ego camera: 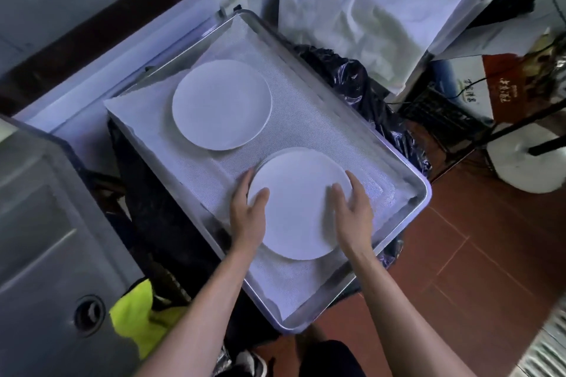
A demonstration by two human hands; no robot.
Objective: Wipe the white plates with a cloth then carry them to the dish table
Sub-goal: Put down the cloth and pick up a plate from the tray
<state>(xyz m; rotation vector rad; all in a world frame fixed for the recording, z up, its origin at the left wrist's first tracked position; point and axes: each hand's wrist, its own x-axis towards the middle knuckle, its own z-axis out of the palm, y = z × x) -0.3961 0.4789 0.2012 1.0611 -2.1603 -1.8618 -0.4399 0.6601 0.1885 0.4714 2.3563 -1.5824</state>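
Two white plates lie on a cloth-lined metal tray. The far plate sits untouched toward the tray's back left. The near plate, which seems to top a small stack, is held at both sides. My left hand grips its left rim, thumb on top and fingers curled under the edge. My right hand grips the right rim the same way. No wiping cloth is seen in either hand.
The tray rests on a bin lined with a black bag. A steel sink with a drain lies at the left, and a yellow-green cloth hangs by it. White sheets, boxes and a wire rack stand at the back right over red floor tiles.
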